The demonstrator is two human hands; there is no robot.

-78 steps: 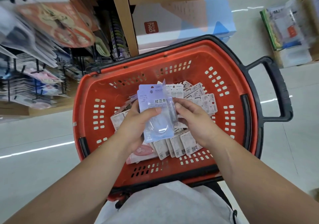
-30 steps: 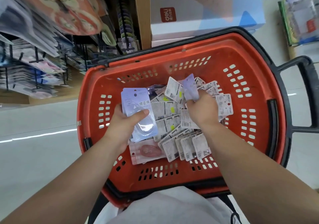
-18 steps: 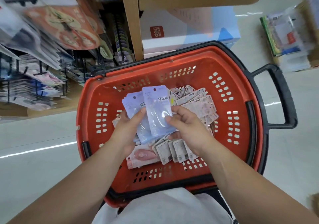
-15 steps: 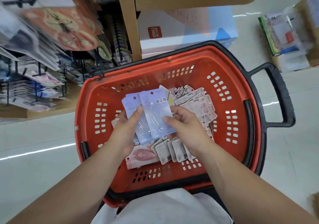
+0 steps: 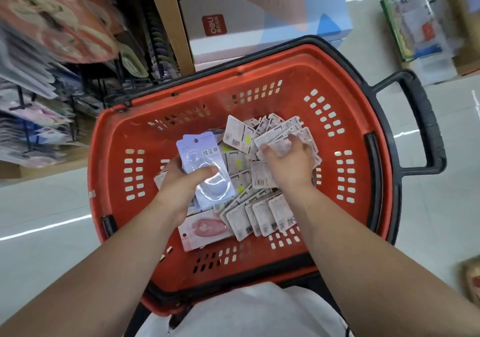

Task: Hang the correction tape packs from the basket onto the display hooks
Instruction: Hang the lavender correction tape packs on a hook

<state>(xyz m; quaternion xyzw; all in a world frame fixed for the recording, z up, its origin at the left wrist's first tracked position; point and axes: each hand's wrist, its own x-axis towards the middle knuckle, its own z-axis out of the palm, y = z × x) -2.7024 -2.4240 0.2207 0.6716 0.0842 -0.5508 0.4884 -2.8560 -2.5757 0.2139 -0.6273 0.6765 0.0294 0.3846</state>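
Note:
A red shopping basket [image 5: 114,155] with a black handle sits in front of me, holding several correction tape packs [image 5: 259,214] lying mostly face down. My left hand [image 5: 181,183] holds a stack of pale blue correction tape packs [image 5: 205,165] above the basket's left half, thumb across the front. My right hand [image 5: 291,160] reaches down into the pile at the back right, fingers curled among the white packs [image 5: 280,136]. A pink pack [image 5: 205,230] lies face up near the front wall.
Display hooks [image 5: 33,108] with hanging stationery fill the rack at the left. A wooden shelf post [image 5: 171,22] and a white-and-blue box [image 5: 259,12] stand behind the basket. More goods sit on the floor at the right [image 5: 420,27].
My right hand has let go of the blue packs and moved to the back right of the basket, into the pile. The left hand keeps the blue stack.

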